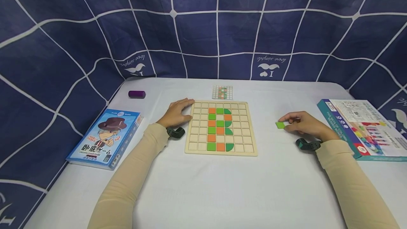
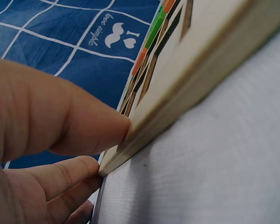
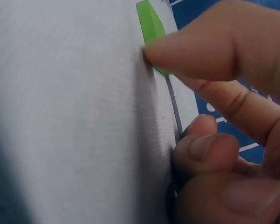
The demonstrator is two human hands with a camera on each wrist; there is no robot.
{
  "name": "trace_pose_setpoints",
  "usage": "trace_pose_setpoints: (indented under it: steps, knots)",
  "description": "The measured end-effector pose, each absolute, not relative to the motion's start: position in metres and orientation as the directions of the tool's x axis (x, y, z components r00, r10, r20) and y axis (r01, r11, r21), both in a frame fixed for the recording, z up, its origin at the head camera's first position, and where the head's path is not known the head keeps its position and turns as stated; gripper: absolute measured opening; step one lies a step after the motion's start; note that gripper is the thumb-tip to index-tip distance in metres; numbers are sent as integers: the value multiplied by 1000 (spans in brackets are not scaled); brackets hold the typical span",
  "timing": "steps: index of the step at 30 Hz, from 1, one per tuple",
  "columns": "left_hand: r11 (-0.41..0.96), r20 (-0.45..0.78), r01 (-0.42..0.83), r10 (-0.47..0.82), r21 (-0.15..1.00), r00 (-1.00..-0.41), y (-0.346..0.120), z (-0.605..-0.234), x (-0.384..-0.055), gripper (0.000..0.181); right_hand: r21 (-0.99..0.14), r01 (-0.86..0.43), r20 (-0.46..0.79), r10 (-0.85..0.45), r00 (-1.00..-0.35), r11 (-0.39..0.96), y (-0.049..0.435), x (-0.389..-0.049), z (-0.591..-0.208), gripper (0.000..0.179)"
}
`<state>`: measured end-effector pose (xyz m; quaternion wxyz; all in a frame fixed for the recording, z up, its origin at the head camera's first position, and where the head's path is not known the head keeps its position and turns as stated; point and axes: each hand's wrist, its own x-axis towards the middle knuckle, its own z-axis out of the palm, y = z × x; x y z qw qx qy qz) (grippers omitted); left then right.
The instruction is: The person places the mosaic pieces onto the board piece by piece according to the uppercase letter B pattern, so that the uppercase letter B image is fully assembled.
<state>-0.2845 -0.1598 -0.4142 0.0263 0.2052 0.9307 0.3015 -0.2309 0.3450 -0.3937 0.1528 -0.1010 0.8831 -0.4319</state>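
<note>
A wooden grid board lies flat on the table, with orange square tiles, green square tiles and darker green rounded tiles set in its middle columns. Along the board's left edge rests my left hand; in the left wrist view its thumb touches the rim and the other fingers reach toward the far corner. To the right of the board, my right hand pinches a green square tile between thumb and index finger, just over the cloth. The right wrist view shows that tile tilted, its remaining fingers curled.
Behind the board lies a small pattern card. A purple cylinder and a blue game box are at the left. A teal-edged box sits beside my right wrist. Dark blue grid-patterned cloth hangs around the table.
</note>
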Motion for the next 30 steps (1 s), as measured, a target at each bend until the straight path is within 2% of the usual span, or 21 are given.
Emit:
trace_pose_setpoints:
  steps: [11, 22, 30]
  knots:
    - [735, 76, 366, 396, 570, -915, -160, -416, -287, 74, -756, -14, -216, -270, -938, 654, 342, -232, -392, 44]
    - [733, 73, 363, 396, 576, -915, -160, -417, -286, 74, -726, -128, -104, -292, -951, 676, 323, -232, -390, 36]
    - [733, 69, 360, 396, 576, -916, -160, -415, -286, 74, -821, -91, -109, -311, -944, 564, 299, -230, -385, 38]
